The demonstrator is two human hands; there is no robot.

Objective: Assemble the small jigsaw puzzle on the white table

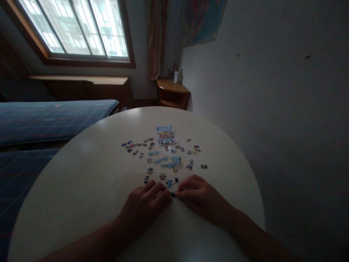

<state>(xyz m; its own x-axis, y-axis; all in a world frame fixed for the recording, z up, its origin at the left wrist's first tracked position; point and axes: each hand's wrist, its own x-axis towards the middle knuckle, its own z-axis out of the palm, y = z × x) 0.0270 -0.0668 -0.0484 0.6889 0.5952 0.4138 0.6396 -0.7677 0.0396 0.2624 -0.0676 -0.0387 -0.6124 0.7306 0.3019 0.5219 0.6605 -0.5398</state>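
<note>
Between my two hands lies a small dark puzzle piece [173,195], touched by fingertips from both sides. My left hand [148,200] is closed, its thumb and bent fingers at the left of the piece. From the other side, the thumb and forefinger of my right hand [203,196] pinch at the same piece. Just beyond the fingertips are a light-blue puzzle piece [170,183] and a dark one [176,179]. Farther off lies a joined, mostly blue puzzle section [176,162], with a joined strip [160,160] to its left.
Several loose puzzle pieces [132,146] are scattered over the round white table [95,171]. A printed picture sheet or packet [166,135] lies behind them. A blue plaid mattress [51,116] stands left, a white wall [286,120] right, and a corner shelf [173,86] beyond the table.
</note>
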